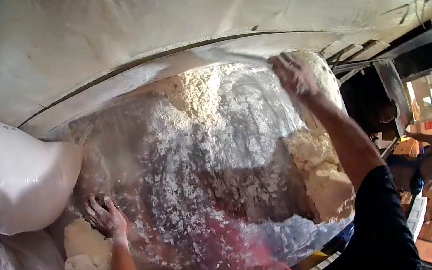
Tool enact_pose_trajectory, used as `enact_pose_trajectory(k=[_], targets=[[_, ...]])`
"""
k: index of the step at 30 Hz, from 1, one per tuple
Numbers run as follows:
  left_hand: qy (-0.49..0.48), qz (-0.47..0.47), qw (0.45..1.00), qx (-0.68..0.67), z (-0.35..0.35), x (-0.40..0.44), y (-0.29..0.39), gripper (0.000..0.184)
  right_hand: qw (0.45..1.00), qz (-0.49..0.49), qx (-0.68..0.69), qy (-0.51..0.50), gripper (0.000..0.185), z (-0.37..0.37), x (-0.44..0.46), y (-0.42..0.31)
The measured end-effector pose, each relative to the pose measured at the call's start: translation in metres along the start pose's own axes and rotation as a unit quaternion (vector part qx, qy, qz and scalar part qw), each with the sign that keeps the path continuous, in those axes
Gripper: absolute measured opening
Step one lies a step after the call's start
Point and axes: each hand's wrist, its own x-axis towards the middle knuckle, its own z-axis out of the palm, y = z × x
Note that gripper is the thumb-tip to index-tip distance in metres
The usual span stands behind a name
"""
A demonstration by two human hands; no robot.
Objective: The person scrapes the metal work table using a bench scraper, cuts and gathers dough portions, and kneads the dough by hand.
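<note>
A worktop (189, 179) dusted with flour spreads out in front of me. My left hand (105, 214) rests on its left side, fingers spread, beside a pale lump of dough (85, 252). At the far right, my right hand (295, 74) is blurred by motion, with its fingers curled. From it a long greyish streak (240, 56) runs left along the back edge; its kind is too smeared to tell. Loose flour (201, 95) is heaped at the back middle, left of my right hand. More dough (325, 180) lies along the right edge, under my right forearm.
A full white sack (24, 174) leans at the worktop's left end. A pale wall (142, 28) rises behind the worktop. Past the right end, another person (423, 158) is near some boxes and a dark metal structure (371, 99).
</note>
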Motion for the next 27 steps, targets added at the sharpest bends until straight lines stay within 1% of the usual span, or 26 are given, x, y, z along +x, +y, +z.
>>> enact_pose_trajectory(k=[1, 2, 3, 4, 5, 6, 7, 8, 9, 11, 12, 13, 14, 15, 16, 17, 18, 19, 21, 23, 24, 25, 27], targets=[[-0.001, -0.005, 1.000, 0.006, 0.006, 0.001, 0.000, 0.054, 0.999, 0.026, 0.012, -0.031, 0.018, -0.001, 0.021, 0.010], [0.002, -0.015, 1.000, 0.013, 0.011, 0.001, -0.003, 0.054, 1.000, 0.012, 0.007, -0.026, 0.020, 0.023, 0.023, 0.034], [0.006, -0.026, 0.999, 0.021, 0.014, 0.001, -0.004, 0.054, 1.000, -0.003, 0.002, -0.020, 0.023, 0.038, 0.031, 0.042], [0.015, 0.000, 1.000, 0.011, 0.015, 0.001, -0.007, 0.055, 0.998, -0.025, 0.039, -0.044, 0.017, 0.051, 0.033, 0.047], [0.012, -0.008, 1.000, 0.022, 0.017, 0.000, -0.013, 0.055, 0.997, -0.030, 0.052, -0.047, 0.017, 0.068, 0.031, 0.043], [0.013, 0.064, 0.995, 0.074, 0.017, 0.003, -0.019, 0.055, 0.995, -0.040, 0.029, -0.092, 0.017, 0.086, 0.028, 0.042], [0.004, 0.033, 0.999, 0.043, 0.020, 0.001, -0.019, 0.056, 0.990, -0.049, 0.005, -0.135, 0.017, 0.103, 0.022, 0.041], [-0.003, 0.001, 1.000, 0.012, 0.013, 0.002, -0.006, 0.058, 0.997, -0.076, -0.016, -0.009, 0.015, 0.121, 0.009, 0.043], [-0.006, -0.001, 1.000, 0.020, 0.014, 0.005, -0.006, 0.058, 0.997, -0.075, -0.007, -0.012, 0.015, 0.121, -0.001, 0.041], [0.016, 0.000, 0.998, -0.058, 0.020, 0.004, -0.005, 0.059, 0.994, -0.039, 0.068, -0.070, 0.019, 0.111, -0.005, 0.044], [0.026, 0.000, 0.996, -0.084, 0.024, 0.006, -0.003, 0.060, 0.993, -0.047, 0.099, -0.048, 0.018, 0.094, 0.001, 0.036], [0.012, -0.015, 0.999, -0.046, 0.024, 0.007, -0.004, 0.061, 0.992, -0.048, 0.106, -0.049, 0.018, 0.090, 0.014, 0.029], [-0.005, -0.030, 1.000, -0.007, 0.021, 0.003, -0.007, 0.061, 0.991, -0.025, 0.133, -0.023, 0.019, 0.088, 0.024, 0.018], [-0.010, -0.029, 1.000, 0.000, 0.019, -0.001, -0.009, 0.061, 0.988, 0.003, 0.156, 0.002, 0.020, 0.089, 0.028, 0.007], [0.006, -0.010, 1.000, -0.004, 0.021, 0.000, -0.009, 0.060, 0.968, 0.062, 0.240, -0.037, 0.022, 0.101, 0.030, -0.006], [0.026, 0.011, 1.000, -0.012, 0.025, 0.005, -0.008, 0.058, 0.978, -0.115, 0.143, 0.098, 0.028, 0.110, 0.047, -0.019], [0.028, 0.013, 0.999, -0.013, 0.028, 0.004, -0.010, 0.058, 0.992, -0.115, 0.042, -0.006, 0.026, 0.115, 0.049, -0.039], [0.025, 0.012, 1.000, -0.012, 0.031, 0.001, -0.015, 0.057, 0.991, -0.125, 0.030, 0.026, 0.026, 0.144, 0.051, -0.052], [0.028, 0.010, 1.000, -0.006, 0.026, 0.006, -0.017, 0.056, 0.990, -0.112, 0.070, 0.042, 0.026, 0.136, 0.066, -0.076], [-0.002, -0.047, 0.998, 0.052, 0.025, 0.002, -0.010, 0.055, 0.983, -0.112, 0.120, 0.084, 0.023, 0.113, 0.072, -0.086], [0.000, -0.028, 0.999, 0.017, 0.026, 0.002, -0.013, 0.054, 0.985, -0.088, 0.133, 0.072, 0.023, 0.096, 0.080, -0.097], [-0.002, -0.039, 0.999, 0.018, 0.025, -0.001, -0.014, 0.054, 0.982, -0.027, 0.183, 0.047, 0.026, 0.107, 0.083, -0.103], [0.001, -0.025, 0.999, 0.033, 0.019, 0.001, -0.006, 0.055, 0.984, -0.111, 0.112, 0.083, 0.027, 0.129, 0.090, -0.119]])
